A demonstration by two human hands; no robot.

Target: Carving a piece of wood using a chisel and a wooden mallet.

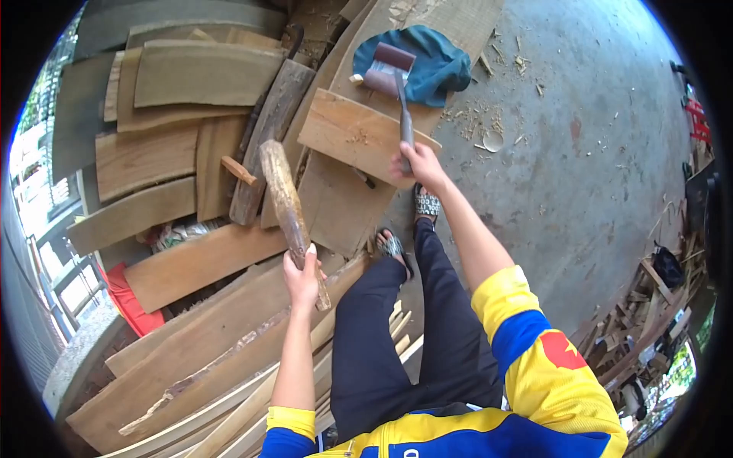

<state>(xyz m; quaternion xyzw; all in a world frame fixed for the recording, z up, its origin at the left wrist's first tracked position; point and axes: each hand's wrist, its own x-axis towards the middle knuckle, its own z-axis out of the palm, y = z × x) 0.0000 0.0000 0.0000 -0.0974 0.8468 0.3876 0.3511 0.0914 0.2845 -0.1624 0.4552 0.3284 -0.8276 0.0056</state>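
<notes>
while shavings [521, 62] litter grey floor [550, 183]; left hand [304, 278] grips club [281, 191]; right hand [420, 166] grips tool [405, 122]

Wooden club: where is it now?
In the head view, the wooden club is left of centre, in the left hand, just right of a small wooden piece.

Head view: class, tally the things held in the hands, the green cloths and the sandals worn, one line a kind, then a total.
Held things: 2 (wooden club in the left hand, hand tool in the right hand)
Green cloth: 1
Sandals: 2 (left sandal, right sandal)
Total: 5
</notes>
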